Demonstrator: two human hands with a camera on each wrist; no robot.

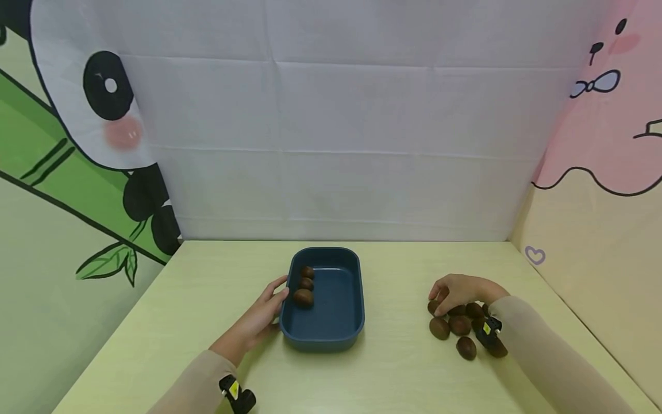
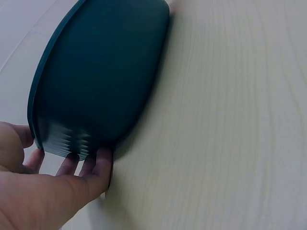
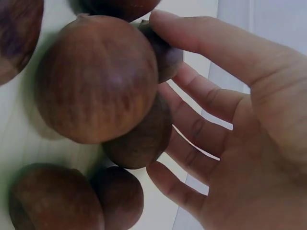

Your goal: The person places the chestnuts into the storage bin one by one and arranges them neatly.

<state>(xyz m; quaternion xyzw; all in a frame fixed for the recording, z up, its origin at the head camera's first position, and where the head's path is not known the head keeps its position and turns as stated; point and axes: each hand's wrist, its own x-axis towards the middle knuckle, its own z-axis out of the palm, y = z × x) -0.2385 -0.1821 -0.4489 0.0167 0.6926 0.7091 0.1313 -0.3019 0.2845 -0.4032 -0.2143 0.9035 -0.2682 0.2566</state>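
Observation:
My left hand (image 1: 258, 319) grips the left side of a dark blue rectangular tray (image 1: 338, 313), its thumb at the rim. In the left wrist view, several fingers (image 2: 98, 175) lie against the tray's outer wall (image 2: 100, 81). Three brown chestnuts (image 1: 303, 298) stand in a row along the tray's left inner wall. Over a group of chestnuts (image 1: 460, 325) on the right, my right hand (image 1: 460, 290) reaches down and pinches a chestnut (image 3: 168, 57) at the group's far left between thumb and fingers. A bigger chestnut (image 3: 98, 79) partly hides it in the right wrist view.
The pale wooden table (image 1: 398, 368) carries both the tray and the loose chestnuts. A white cloth backdrop (image 1: 341, 115) rises at its far edge, with printed panels at left and right. One chestnut (image 1: 466, 348) lies nearest the front of the group.

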